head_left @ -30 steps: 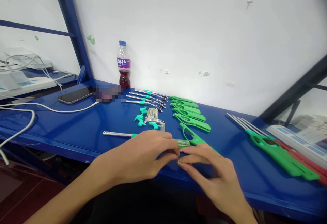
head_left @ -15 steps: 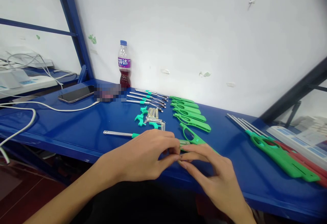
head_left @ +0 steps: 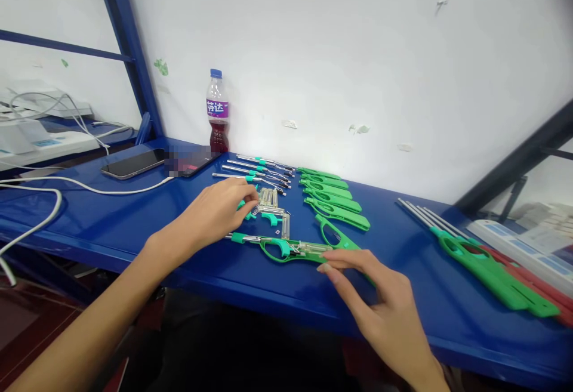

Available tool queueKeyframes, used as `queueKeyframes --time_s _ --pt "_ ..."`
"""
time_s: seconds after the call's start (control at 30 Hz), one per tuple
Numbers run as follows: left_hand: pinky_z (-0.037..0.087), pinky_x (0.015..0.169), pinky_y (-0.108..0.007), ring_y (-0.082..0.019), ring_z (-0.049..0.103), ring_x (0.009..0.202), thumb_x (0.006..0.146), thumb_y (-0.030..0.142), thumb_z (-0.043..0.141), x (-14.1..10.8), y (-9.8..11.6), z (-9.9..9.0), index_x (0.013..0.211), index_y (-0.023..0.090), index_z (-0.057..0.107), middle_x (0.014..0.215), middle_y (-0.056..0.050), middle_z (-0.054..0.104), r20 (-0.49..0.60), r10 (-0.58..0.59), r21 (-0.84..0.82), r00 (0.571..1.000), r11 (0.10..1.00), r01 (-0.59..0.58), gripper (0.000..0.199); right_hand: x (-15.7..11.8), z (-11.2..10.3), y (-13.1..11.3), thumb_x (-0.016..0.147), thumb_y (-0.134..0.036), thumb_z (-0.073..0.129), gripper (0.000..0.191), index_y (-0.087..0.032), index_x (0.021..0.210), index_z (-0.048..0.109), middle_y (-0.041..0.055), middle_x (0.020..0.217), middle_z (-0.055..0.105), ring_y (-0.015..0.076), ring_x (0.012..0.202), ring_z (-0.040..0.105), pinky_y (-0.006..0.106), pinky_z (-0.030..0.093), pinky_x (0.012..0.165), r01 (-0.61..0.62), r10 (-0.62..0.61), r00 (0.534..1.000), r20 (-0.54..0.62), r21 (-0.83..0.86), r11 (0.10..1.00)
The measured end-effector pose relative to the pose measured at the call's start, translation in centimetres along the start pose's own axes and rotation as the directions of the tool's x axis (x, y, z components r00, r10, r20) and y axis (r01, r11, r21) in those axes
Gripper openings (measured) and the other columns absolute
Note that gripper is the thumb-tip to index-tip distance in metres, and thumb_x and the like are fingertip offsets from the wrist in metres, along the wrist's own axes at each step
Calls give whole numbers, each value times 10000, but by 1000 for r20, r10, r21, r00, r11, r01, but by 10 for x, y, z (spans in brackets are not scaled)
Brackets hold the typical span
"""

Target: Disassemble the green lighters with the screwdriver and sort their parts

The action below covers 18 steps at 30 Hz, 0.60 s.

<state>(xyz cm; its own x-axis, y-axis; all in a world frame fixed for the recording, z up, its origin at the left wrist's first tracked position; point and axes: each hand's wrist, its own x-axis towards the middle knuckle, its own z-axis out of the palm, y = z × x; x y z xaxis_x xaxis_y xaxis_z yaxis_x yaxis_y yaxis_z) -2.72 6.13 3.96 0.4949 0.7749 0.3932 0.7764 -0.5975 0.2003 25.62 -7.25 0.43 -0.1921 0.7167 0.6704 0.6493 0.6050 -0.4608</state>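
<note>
My left hand (head_left: 219,210) reaches over the small parts at the middle of the table. Its thumb and fingers are pinched together at the teal triggers (head_left: 248,208) and small metal bits; what they grip is too small to name. My right hand (head_left: 380,302) has thumb and fingertips close together at the right end of an opened green lighter handle (head_left: 268,253); what lies between them cannot be made out. In that handle sit a metal tube, a teal trigger (head_left: 283,247) and a clear fuel tank (head_left: 314,248). Several more clear tanks (head_left: 285,226) lie behind it.
Several green handle halves (head_left: 340,219) lie in a row behind, beside metal lighter tubes (head_left: 253,178) with wires. Assembled lighters (head_left: 487,267) lie at the right. A drink bottle (head_left: 218,111), a phone (head_left: 134,164) and a white cable (head_left: 111,192) are at the left.
My left hand has parted from my right hand and moved left and back to the small parts. The opened handle now shows. My right hand has barely moved.
</note>
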Motion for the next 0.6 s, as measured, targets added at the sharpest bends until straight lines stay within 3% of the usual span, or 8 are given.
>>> queueKeyframes --time_s 0.17,0.3,0.43,0.6 --pt "490 860 -413 -317 671 1062 1037 295 462 -3 4 -4 1067 190 763 1094 -113 739 3 1 16 1000 1000 -1 321 0 2 3 1044 -232 654 169 -350 1160 689 -77 1094 798 147 1000 730 306 502 978 26 -24 999 31 -72 997" --pt "494 882 -386 -270 684 1033 1048 324 496 -8 9 -15 1075 233 774 1091 -65 761 9 37 -13 999 999 -37 294 -1 6 8 1060 -271 630 230 -362 1270 660 -41 1256 766 206 1188 670 388 489 1051 32 -14 994 104 -173 984" --pt "493 828 -327 -210 702 943 1041 301 574 -13 23 -19 1050 281 785 1024 1 782 97 96 -86 991 992 -88 213 -4 9 11 1069 -314 619 263 -377 1324 643 -41 1357 727 223 1285 628 445 448 1135 24 16 988 156 -253 967" --pt "493 830 -324 -226 709 979 1016 262 676 -16 39 -8 1098 275 787 1057 -10 779 196 164 -124 967 982 -142 139 -4 10 13 1077 -297 605 236 -361 1301 643 -33 1319 738 218 1250 647 443 459 1114 35 12 983 183 -253 967"
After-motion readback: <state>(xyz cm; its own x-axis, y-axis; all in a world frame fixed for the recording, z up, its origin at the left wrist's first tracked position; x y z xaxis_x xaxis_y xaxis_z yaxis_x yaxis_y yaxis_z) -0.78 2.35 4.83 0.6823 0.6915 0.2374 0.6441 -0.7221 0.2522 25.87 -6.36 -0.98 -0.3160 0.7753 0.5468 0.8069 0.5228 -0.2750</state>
